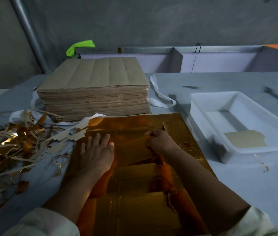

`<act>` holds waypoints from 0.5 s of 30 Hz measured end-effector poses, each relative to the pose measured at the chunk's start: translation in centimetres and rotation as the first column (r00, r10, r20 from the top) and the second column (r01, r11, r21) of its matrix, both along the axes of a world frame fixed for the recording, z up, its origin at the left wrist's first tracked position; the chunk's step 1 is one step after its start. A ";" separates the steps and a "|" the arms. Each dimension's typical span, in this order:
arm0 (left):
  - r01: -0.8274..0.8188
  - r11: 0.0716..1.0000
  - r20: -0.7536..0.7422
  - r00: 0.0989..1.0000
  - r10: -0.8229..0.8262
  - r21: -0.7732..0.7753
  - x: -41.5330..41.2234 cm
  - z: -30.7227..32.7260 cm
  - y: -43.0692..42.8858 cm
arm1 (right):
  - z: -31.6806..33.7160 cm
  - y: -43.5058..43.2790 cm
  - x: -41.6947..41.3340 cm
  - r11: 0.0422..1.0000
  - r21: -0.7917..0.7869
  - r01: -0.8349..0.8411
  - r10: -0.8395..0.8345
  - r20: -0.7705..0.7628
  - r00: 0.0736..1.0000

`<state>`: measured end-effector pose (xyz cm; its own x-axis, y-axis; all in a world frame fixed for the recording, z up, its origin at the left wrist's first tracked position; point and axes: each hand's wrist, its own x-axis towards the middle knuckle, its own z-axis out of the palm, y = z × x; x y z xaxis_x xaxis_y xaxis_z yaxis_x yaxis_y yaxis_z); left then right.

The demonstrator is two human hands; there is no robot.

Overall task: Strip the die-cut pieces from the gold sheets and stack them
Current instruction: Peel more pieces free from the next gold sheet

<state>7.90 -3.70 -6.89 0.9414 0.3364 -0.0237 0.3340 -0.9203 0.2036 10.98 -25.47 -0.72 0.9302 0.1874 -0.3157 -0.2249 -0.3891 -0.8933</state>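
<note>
The gold sheet lies at the near edge of the tabletop. The left hand presses it flat (fingers straight), while the right hand pinches a die-cut piece.

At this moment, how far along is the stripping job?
Done: a heap of gold scraps lies at left, and one piece lies in the white tray. In hand: the left hand presses the gold sheet flat while the right hand pinches a part of it. Left: the tall brown stack behind, probably unstripped sheets.
</note>
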 end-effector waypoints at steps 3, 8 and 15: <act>0.003 1.000 0.007 1.000 -0.003 -0.001 -0.2 -0.2 -0.1 | -0.3 -0.1 -0.1 1.000 -0.014 0.000 0.001 0.022 1.000; 0.007 1.000 0.007 1.000 -0.007 -0.004 -0.4 0.2 -0.2 | -0.5 -0.1 -0.2 1.000 -0.015 -0.003 0.004 0.028 1.000; 0.010 1.000 0.007 1.000 -0.010 0.007 -0.6 0.5 -0.6 | -0.6 0.0 -0.2 0.998 -0.065 0.000 0.004 0.062 0.998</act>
